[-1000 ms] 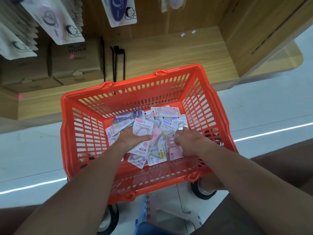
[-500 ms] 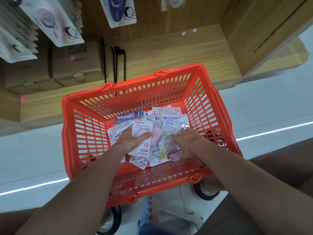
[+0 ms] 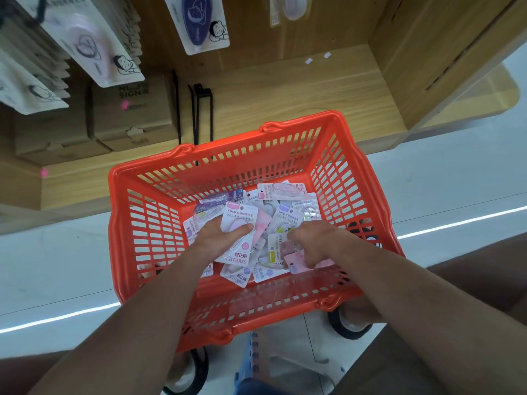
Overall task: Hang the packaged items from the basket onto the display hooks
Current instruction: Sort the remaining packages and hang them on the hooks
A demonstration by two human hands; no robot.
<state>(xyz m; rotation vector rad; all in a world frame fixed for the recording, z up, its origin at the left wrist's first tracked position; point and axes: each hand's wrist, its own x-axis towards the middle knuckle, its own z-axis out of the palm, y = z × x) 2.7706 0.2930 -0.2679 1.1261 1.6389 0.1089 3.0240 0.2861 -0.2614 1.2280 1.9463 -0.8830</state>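
The packaged items [image 3: 258, 223] lie in a loose, overlapping heap on the floor of the orange basket [image 3: 148, 232], so the likely slip is a neighbouring card catching and riding up with the chosen one, then dropping back or outside the basket.

The left hand [image 3: 216, 233] reaches down inside, thumb curled over the face of 1 white Campus card [image 3: 238, 246], fingers beneath it. The right hand [image 3: 313, 240] is also down in the heap, fingers curled round a pink card [image 3: 298, 262] at the near edge. Empty black display hooks [image 3: 202, 115] stand beyond the basket.
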